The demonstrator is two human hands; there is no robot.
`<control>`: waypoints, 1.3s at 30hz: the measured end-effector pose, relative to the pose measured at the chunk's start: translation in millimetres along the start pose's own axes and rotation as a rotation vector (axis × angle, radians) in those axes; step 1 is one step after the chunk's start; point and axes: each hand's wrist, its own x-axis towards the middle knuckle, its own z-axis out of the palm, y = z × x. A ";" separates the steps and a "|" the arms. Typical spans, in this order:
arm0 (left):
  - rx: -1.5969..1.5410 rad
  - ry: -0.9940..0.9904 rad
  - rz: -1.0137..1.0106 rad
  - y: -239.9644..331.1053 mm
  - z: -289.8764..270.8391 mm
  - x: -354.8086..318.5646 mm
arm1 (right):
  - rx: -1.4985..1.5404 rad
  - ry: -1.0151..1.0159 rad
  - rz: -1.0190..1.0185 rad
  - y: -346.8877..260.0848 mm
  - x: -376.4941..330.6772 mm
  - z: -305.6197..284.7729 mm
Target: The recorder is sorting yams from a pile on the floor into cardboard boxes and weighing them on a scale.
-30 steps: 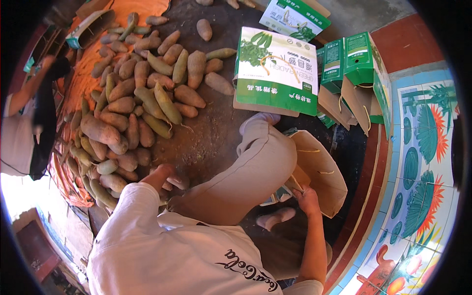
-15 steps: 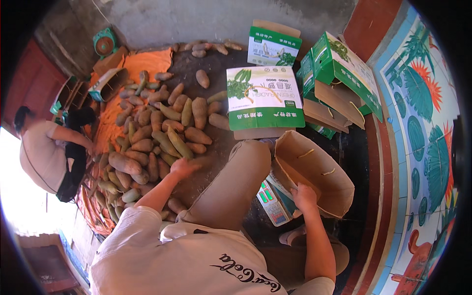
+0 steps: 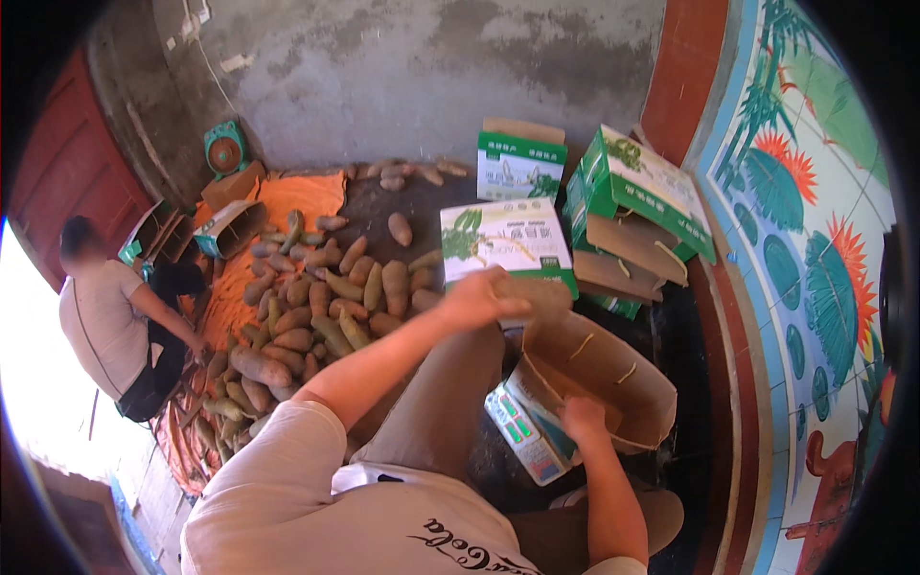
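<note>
Grey, stained plaster [image 3: 402, 96] closes off the far side of this room, and painted tiles [image 3: 795, 259] with red and orange flowers run down the right. Over the dark floor [image 3: 369, 216] and an orange sheet [image 3: 328, 190] spreads a heap of root vegetables [image 3: 292, 340], most dusted brown, some greenish.

From where I stand, the seated person's left hand [image 3: 477, 302] is out over the left leg, closed round 1 root [image 3: 539, 299]. That root is blurred; it is up near the far-left rim of an open carton [image 3: 613, 388], outside it as far as I can see.

On the other side, the right hand [image 3: 583, 420] lies at the carton's near wall; I cannot tell how tightly its fingers close there. Inside the carton show 2 cord handles [image 3: 582, 346]. Just beside it, nearer the person, sits a scale [image 3: 525, 436] with a lit green display.

Beyond the knee lies a white and green carton [image 3: 470, 244], with more cartons [image 3: 661, 196] to its right. At far left, a co-worker [image 3: 105, 321] bends toward the heap, 1 arm stretched down.
</note>
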 end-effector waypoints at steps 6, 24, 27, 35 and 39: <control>0.266 -0.352 0.122 57.9 75.1 6.8 | -0.016 -0.049 0.018 5.1 4.2 12.8; 0.287 -0.252 0.323 33.9 110.2 1.2 | -0.035 0.020 -0.064 3.0 8.6 14.1; 0.115 0.099 0.312 2.2 42.2 6.1 | 0.030 0.051 -0.029 7.3 13.8 19.0; 0.921 0.196 -0.474 -286.9 -63.7 -132.6 | 0.141 0.105 -0.068 1.4 16.6 23.7; 0.862 0.086 -0.943 -345.4 -84.5 -222.6 | 0.151 0.139 -0.057 4.5 0.5 16.0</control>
